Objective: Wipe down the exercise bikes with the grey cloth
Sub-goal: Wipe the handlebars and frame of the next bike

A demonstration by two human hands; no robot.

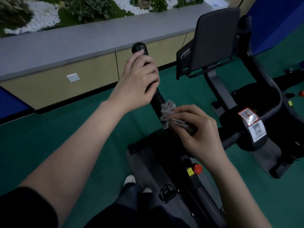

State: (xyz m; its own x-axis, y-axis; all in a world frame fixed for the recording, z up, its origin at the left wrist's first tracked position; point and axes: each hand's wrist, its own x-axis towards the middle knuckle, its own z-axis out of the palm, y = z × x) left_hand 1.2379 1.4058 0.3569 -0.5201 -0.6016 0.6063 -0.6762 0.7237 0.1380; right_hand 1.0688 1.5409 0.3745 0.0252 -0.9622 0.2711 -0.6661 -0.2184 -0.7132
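Hands are both working on one black bar (158,99) of the bike (144,162); the bar is running from 12 o'clock down toward the centre. The left hand (139,79) is gripping the bar near its rounded top end, fingers curling round it, just above centre. The right hand (195,129) is sitting at 4 o'clock from the left one, pinching one grey cloth (167,111) and pressing it against the bar. The bunched cloth is sticking out past the fingertips and touching the bar between the two hands.

One dark screen (215,40) is standing tilted at 1 o'clock on its stem. Two QR stickers (247,116) are showing at 3 o'clock, one above the other. Two red knobs are showing: one knob (197,168) at 5 o'clock, just under the right wrist, and another at the 3 o'clock edge, well apart from it. One pedal (167,193) is lying at 6 o'clock, near two white shoe tips (130,179). One white socket (73,77) is sitting on the beige wall at 10 o'clock, under a grey ledge (82,41). Green floor (65,137) is spreading beneath the bike.
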